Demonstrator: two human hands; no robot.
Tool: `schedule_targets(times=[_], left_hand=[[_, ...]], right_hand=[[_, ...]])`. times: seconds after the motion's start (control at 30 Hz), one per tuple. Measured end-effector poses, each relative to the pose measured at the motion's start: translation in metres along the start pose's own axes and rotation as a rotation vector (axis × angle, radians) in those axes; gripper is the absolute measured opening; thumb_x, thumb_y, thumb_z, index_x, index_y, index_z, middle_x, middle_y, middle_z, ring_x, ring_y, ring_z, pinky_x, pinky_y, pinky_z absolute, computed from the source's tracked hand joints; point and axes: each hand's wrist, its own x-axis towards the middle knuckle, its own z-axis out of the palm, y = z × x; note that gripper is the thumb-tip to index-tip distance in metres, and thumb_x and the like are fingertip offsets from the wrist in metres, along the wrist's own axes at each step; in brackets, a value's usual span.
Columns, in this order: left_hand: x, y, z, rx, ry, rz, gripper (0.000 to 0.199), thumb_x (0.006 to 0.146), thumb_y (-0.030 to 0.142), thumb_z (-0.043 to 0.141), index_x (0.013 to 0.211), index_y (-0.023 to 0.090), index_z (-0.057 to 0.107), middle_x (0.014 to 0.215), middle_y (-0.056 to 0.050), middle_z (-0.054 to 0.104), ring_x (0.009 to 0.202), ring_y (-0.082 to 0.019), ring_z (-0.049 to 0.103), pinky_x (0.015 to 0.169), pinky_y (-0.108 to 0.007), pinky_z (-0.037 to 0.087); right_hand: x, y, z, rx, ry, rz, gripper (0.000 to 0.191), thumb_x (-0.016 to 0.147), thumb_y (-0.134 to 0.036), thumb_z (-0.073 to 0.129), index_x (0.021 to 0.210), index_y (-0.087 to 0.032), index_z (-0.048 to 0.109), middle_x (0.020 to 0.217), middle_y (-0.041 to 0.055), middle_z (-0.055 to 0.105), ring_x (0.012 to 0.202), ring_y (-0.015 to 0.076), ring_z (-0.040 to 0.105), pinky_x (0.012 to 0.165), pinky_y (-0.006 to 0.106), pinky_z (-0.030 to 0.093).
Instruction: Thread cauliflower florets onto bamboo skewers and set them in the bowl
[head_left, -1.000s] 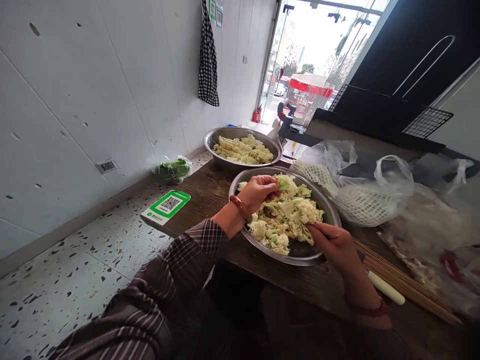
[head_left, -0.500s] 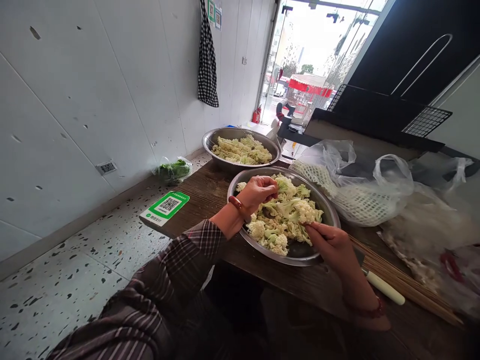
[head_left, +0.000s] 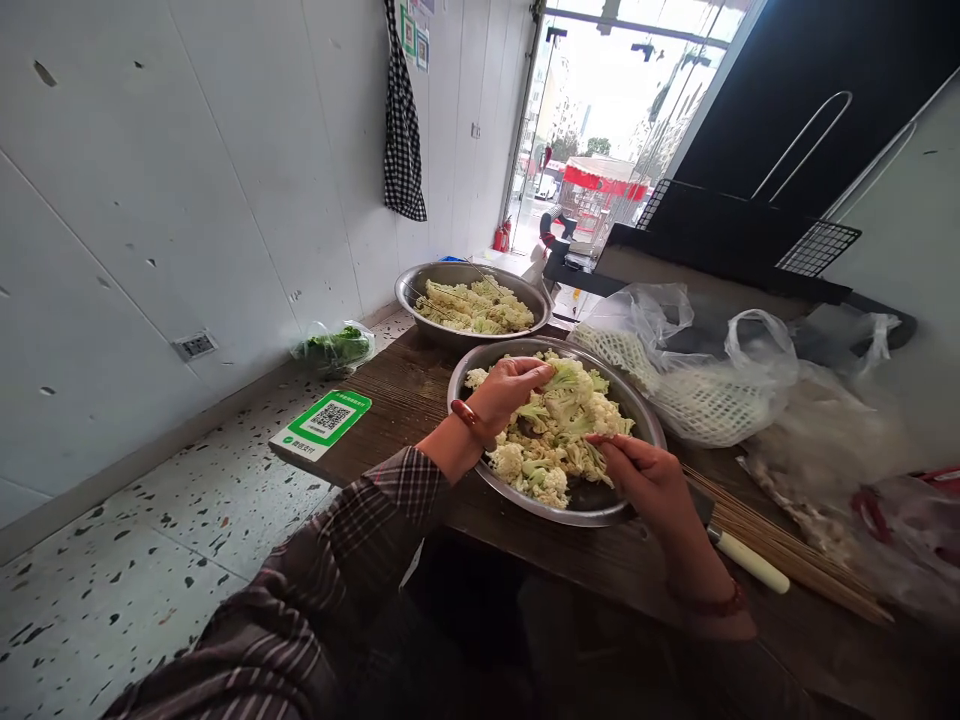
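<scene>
A metal bowl (head_left: 459, 398) of cut cauliflower florets (head_left: 546, 482) stands on the dark wooden table in front of me. Over its middle, my left hand (head_left: 510, 392) pinches a cauliflower floret (head_left: 574, 378) by its pale green stem. My right hand (head_left: 649, 475) is closed at the bowl's right side, fingertips together beside the florets; what lies between them, if anything, is too small to make out. Right of the bowl are a bundle of thin wooden skewers (head_left: 817, 572) and a knife with a cream handle (head_left: 750, 562).
Behind stands a second metal bowl (head_left: 409, 290) of cauliflower with thin sticks across it. Plastic bags (head_left: 712, 395) crowd the table's right. A green QR-code card (head_left: 322, 424) lies at the left corner. A bag of green vegetables (head_left: 334, 347) sits beyond the table's left edge.
The view has shifted slightly. My right hand has come a little closer to my left, over the florets. My left hand still grips the floret.
</scene>
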Motion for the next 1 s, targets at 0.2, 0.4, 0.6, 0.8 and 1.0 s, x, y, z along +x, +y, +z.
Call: schedule_targets(times=[0.2,0.4,0.6,0.8,1.0], left_hand=[[-0.0008,0.0000,0.0014,0.019,0.027,0.040,0.022,0.074,0.030,0.078,0.066,0.012,0.068,0.061,0.001,0.055,0.055,-0.006,0.047,0.051,-0.019,0.037],[-0.0048,0.0067,0.0064,-0.078,0.038,-0.038,0.019,0.074,0.026,0.078,0.072,0.012,0.065,0.067,0.002,0.058,0.058,-0.008,0.060,0.053,-0.019,0.044],[-0.0021,0.0065,0.0019,-0.215,0.017,-0.153,0.030,0.065,0.029,0.086,0.073,0.013,0.062,0.069,0.002,0.058,0.055,-0.008,0.058,0.052,-0.021,0.047],[0.0002,0.0038,-0.0016,-0.264,-0.007,-0.237,0.035,0.058,0.031,0.088,0.069,0.014,0.060,0.064,0.003,0.054,0.052,-0.008,0.054,0.051,-0.022,0.045],[-0.0013,0.0024,0.0005,-0.213,-0.037,-0.070,0.032,0.060,0.034,0.087,0.073,0.013,0.068,0.070,0.001,0.059,0.058,-0.007,0.055,0.056,-0.021,0.044]], right_hand=[[0.0009,0.0044,0.0009,0.025,-0.029,-0.003,0.043,0.092,-0.050,0.060,0.103,-0.013,0.078,0.054,-0.0040,0.048,0.050,0.0106,0.042,0.048,0.024,0.033],[0.0019,0.0032,0.0017,0.056,-0.042,-0.004,0.042,0.092,-0.048,0.060,0.104,-0.012,0.077,0.054,-0.0037,0.048,0.051,0.0107,0.042,0.048,0.024,0.032],[0.0025,-0.0012,-0.0007,0.056,-0.064,-0.035,0.039,0.093,-0.045,0.059,0.101,-0.012,0.077,0.053,-0.0045,0.045,0.051,0.0105,0.041,0.051,0.025,0.032],[0.0023,-0.0003,-0.0031,0.016,-0.093,-0.067,0.040,0.094,-0.045,0.057,0.076,-0.014,0.074,0.054,-0.0029,0.046,0.053,0.0104,0.040,0.053,0.026,0.032],[0.0033,0.0023,0.0009,0.046,-0.050,-0.005,0.043,0.093,-0.047,0.058,0.108,-0.012,0.076,0.053,-0.0047,0.045,0.051,0.0106,0.039,0.051,0.025,0.030]])
